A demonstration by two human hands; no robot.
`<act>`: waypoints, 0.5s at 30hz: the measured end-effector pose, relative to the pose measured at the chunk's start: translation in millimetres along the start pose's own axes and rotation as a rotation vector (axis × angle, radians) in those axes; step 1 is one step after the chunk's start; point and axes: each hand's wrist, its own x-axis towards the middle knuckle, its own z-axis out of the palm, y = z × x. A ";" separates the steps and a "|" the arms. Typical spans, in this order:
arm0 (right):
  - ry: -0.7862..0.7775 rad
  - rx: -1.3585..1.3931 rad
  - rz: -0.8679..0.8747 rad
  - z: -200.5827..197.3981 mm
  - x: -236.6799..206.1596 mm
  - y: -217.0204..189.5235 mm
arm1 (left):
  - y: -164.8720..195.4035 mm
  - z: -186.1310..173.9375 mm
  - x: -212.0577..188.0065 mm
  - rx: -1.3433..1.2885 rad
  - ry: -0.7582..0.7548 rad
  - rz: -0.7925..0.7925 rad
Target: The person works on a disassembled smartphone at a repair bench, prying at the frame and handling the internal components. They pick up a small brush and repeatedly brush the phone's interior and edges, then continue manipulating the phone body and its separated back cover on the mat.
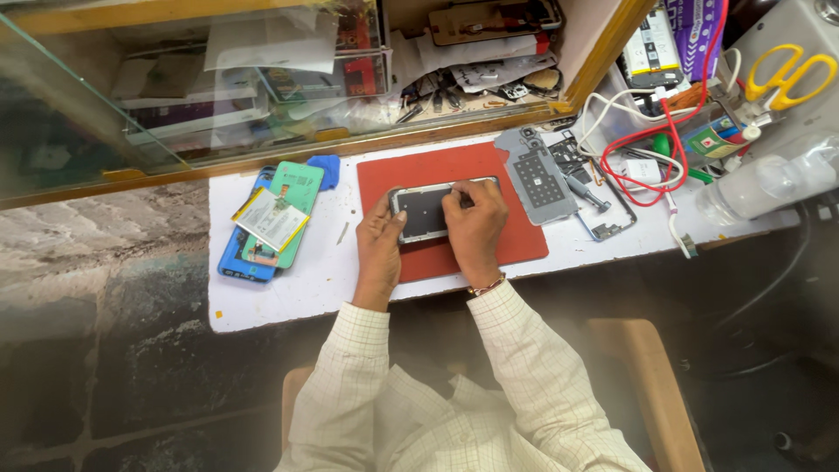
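Note:
An opened dark phone body (422, 212) lies on a red work mat (516, 240) on the white bench. My left hand (379, 245) grips the phone's left edge and holds it down. My right hand (474, 225) rests over the phone's right half, fingertips pressed on its inside near the top edge. Whether the right hand pinches a small part or tool is hidden by the fingers.
A blue phone case (236, 260) with a green back panel (297, 188) and a flat battery (270, 219) lies to the left. A grey phone plate (537, 170), frame parts, red and white wires (651, 166), yellow scissors (791, 74) and a clear bottle (760, 185) crowd the right. A glass cabinet (175, 105) stands behind.

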 end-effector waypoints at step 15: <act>0.047 -0.101 0.060 -39.1 23.6 49.2 | 0.7 9.6 -1.5 0.002 -0.015 -0.013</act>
